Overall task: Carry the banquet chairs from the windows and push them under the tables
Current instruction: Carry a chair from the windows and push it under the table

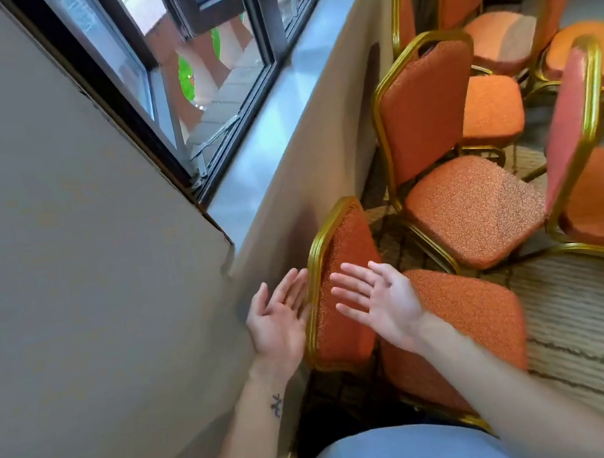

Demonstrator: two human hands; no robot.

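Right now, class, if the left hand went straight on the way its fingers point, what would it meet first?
Probably the nearest chair's gold backrest frame; the open left hand sits close beside it, though depth is unclear.

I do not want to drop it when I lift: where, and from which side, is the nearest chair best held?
Likely by the backrest, on the gold tube frame at both side edges, coming from above. The backrest stands upright between the open left hand and right hand, and the tube gives a rim to curl round. The wall is close on the left.
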